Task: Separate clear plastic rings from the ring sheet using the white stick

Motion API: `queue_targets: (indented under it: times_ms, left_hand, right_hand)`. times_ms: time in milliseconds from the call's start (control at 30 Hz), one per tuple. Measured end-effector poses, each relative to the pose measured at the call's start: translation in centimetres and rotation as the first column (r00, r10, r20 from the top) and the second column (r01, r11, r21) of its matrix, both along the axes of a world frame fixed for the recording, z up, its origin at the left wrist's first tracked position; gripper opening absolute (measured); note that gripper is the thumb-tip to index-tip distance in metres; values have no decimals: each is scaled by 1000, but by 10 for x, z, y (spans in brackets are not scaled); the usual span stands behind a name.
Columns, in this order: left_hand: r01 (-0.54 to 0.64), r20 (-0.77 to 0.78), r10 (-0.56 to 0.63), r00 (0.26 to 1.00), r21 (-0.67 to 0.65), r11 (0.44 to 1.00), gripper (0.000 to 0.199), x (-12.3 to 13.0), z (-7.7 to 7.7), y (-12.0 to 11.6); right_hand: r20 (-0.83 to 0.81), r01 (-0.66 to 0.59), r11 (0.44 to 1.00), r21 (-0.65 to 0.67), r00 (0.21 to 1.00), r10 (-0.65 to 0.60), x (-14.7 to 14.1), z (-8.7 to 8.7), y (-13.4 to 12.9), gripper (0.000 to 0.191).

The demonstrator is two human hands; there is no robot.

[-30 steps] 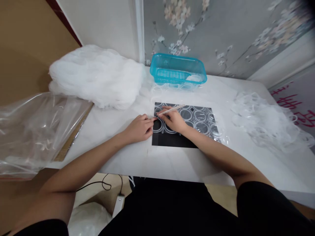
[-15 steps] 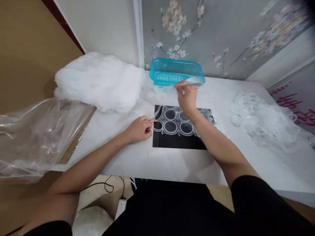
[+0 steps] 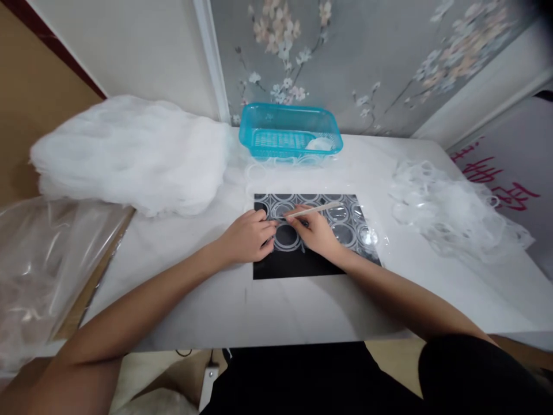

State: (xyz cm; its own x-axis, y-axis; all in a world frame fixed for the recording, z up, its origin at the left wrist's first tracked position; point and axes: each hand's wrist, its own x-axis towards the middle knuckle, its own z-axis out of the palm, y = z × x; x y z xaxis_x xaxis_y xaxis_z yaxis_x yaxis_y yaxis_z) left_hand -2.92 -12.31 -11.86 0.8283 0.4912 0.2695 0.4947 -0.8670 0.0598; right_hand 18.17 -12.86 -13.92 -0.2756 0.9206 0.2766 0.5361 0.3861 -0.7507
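Head view: both hands at the black mat, slim tool in the right.
My right hand point(image 3: 317, 230) was closed around a slim pale tool point(image 3: 322, 208), thumb and fingers pinched near its lower end, the shaft slanting up to the right; its working tip was too small to make out. My left hand point(image 3: 248, 236) lay at the mat's left edge, fingers partly curled, fingertips close to the tool's low end; I could not tell whether they pinched anything. Ring-patterned clear film point(image 3: 343, 216) lay across the black mat point(image 3: 294, 266) under my right hand, its right end running past the mat onto the white table point(image 3: 185, 311). Beyond stood a blue plastic basket point(image 3: 246, 128); a bulky white heap point(image 3: 129, 155) lay left, a looser ringed pile point(image 3: 462, 216) right.
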Motion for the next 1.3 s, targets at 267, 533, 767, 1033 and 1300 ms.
queue_targets:
  times_ms: [267, 533, 767, 1033, 1300]
  left_hand:
    - [-29, 87, 32, 996, -39, 999, 30, -6, -6, -3]
    - [-78, 89, 86, 992, -96, 992, 42, -3, -13, -8]
    - [-76, -4, 76, 997, -89, 993, 52, -1, -11, -12]
    - [-78, 5, 79, 997, -132, 988, 60, -3, -14, -11]
    - [-83, 97, 104, 990, -200, 976, 49, 5, -8, -4]
  right_hand:
    - [-15, 60, 996, -68, 998, -61, 3, -7, -5, 21]
    - [120, 66, 997, -28, 991, -62, 1, -5, -7, 21]
    - [416, -2, 980, 201, 905, -84, -4, -6, -19, 23]
    - [341, 237, 901, 364, 866, -365, 16, 27, 50, 21]
    - [251, 301, 919, 254, 897, -363, 62, 12, 4, 20]
